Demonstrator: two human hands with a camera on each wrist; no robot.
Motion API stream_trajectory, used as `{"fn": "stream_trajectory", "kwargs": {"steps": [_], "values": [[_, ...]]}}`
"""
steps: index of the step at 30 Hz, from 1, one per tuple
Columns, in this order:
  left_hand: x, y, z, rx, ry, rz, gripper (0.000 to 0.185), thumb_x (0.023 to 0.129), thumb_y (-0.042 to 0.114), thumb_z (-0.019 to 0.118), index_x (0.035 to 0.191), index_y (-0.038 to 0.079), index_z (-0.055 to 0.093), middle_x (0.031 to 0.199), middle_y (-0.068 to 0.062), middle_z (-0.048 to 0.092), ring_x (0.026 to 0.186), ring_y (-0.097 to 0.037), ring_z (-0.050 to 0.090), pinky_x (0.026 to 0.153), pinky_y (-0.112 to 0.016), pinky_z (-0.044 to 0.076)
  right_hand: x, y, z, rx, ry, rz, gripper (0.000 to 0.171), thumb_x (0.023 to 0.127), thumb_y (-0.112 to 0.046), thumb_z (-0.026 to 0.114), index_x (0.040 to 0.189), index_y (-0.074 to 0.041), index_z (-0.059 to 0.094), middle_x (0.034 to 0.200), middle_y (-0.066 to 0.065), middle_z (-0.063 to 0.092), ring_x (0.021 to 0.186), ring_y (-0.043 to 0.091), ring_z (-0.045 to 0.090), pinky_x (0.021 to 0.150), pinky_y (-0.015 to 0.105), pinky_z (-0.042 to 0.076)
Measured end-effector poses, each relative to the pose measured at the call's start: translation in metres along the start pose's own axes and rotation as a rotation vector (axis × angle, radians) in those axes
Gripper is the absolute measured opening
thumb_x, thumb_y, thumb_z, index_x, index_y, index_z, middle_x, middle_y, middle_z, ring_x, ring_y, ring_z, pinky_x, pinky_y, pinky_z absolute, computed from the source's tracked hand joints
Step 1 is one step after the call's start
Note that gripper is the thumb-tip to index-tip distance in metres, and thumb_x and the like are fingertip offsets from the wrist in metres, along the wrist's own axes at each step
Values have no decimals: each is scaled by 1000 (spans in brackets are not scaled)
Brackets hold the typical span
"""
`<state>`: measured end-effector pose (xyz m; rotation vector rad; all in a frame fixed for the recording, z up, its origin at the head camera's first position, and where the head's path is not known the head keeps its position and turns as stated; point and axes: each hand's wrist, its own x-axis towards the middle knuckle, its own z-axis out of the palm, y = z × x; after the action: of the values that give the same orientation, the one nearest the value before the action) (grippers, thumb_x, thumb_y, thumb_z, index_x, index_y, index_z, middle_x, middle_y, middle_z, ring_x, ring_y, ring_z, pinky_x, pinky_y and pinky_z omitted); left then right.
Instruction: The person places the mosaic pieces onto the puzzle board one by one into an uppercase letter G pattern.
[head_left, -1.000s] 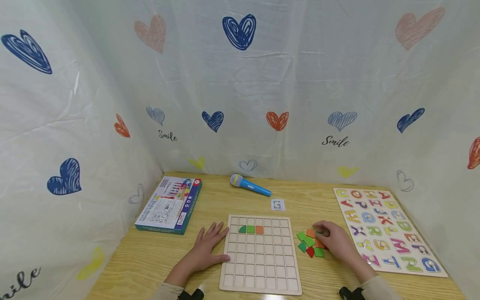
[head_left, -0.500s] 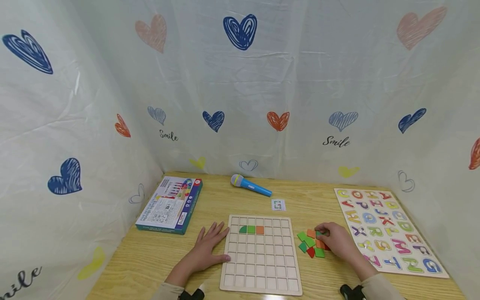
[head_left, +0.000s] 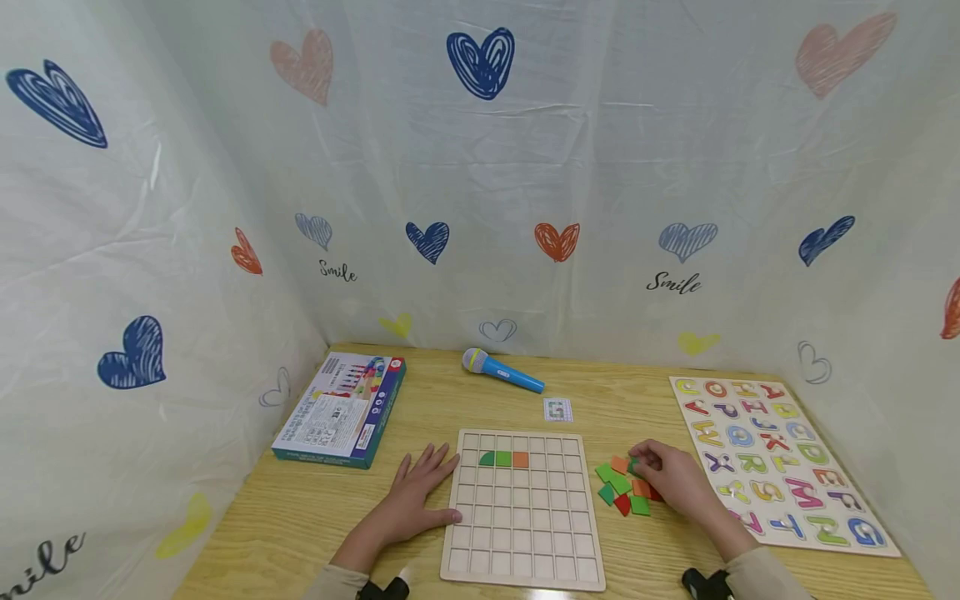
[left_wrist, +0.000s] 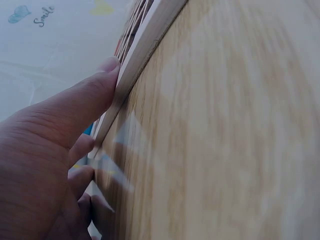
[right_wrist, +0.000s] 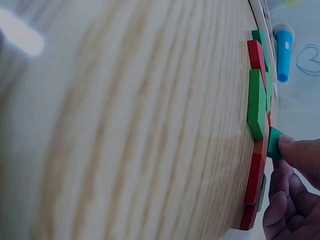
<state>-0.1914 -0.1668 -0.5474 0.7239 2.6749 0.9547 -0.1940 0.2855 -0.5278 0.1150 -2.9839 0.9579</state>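
My left hand (head_left: 412, 498) lies with fingers spread on the table, its thumb at the left edge of a wooden grid board (head_left: 517, 535). The left wrist view shows that thumb (left_wrist: 97, 85) on the board's rim. Three tiles sit in a row on the grid: a dark green one with a rounded corner (head_left: 487, 458), a light green square (head_left: 503, 459) and an orange square (head_left: 521, 459). To the board's right, my right hand (head_left: 677, 481) pinches a dark green tile (right_wrist: 274, 143) above a loose pile containing a light green tile (head_left: 640, 506) and a red tile (head_left: 622, 504).
A letter puzzle board (head_left: 780, 467) lies at the right, close beside the right forearm. Behind the grid are a small patterned card (head_left: 557, 409) and a blue toy microphone (head_left: 510, 374). A flat box (head_left: 337, 410) lies at the left. A heart-print curtain (head_left: 480, 167) surrounds the table.
My right fingers have shifted slightly with the dark green tile, and the orange tile beside them has moved a little. The left hand and the tiles on the grid stay as they were.
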Motion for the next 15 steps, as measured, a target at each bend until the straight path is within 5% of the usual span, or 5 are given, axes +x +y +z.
{"fn": "stream_trajectory", "kwargs": {"steps": [15], "values": [[0,0,0,5,-7,1,88,90,56,71,159,14,37,167,-14,22,155,-40,8,120,-64,-6,8,-22,9,166,9,-56,14,100,-18,67,112,-13,66,88,-5,68,76,8,63,65,25,50]]}}
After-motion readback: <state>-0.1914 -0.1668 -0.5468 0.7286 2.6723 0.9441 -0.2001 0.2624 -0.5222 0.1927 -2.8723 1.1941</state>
